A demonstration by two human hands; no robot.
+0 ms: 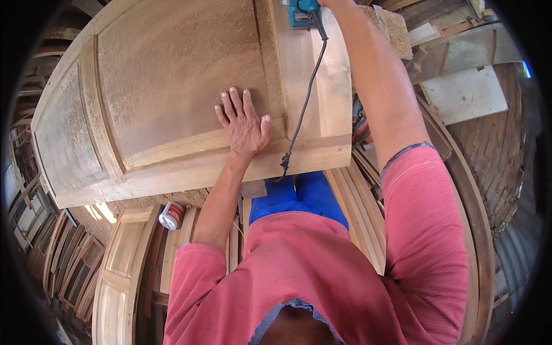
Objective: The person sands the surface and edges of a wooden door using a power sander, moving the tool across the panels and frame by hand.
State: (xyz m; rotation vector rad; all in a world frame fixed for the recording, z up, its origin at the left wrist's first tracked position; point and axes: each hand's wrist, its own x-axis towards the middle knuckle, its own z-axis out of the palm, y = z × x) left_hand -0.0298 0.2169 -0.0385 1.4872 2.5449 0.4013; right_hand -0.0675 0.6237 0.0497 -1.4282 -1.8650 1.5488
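A large wooden panelled door (315, 150) lies flat in front of me, its recessed panels dusted with sawdust. My left hand (244, 131) rests palm down on its lower rail and panel, fingers stretched out and holding nothing. At the top edge, my right hand (332, 2) is at a teal corded power tool (302, 15) on the door's right-hand stile. Its fingers are cut off by the picture's edge, but the wrist bends onto the tool's grip. A dark cord (303, 109) runs from the tool across the door, with a knot near the front edge.
A white and red tin (171, 215) stands below the door at the left. Framed wooden panels (118, 282) and long boards (362, 213) lie on both sides of my legs. A white sheet (467, 95) lies at the right, and stacked timber (75, 259) fills the far left.
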